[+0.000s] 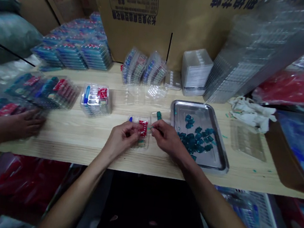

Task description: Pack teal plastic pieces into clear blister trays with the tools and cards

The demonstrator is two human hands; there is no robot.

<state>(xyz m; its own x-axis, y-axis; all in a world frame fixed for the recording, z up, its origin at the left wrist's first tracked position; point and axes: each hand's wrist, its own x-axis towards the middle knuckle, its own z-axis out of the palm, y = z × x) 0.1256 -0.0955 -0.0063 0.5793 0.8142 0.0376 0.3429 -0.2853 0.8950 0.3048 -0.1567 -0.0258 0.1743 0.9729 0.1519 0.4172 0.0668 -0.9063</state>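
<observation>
Bare forearms (80,190) stretch from the foreground over a pale wooden counter (74,150), where a worker's two hands meet at a small clear plastic case (143,143) holding a red packet (142,127). Fingers of the left hand (122,138) curl in against the packet, while the right hand (168,136) draws thumb and fingertips nearly together beside the case; whether either grips anything cannot be told. Loading the case by hand appears to be the step under way, and the next move would call for a careful fingertip placement. Dark green packets (197,142) lie heaped in a metal tray (225,164) just to the right. Filled cases (96,101) stand stacked at left, near a co-worker's blurred hand (27,123). Behind, tall stacked clear trays (239,69) lean beside a large cardboard box (162,37) in a dim, crowded workroom.
</observation>
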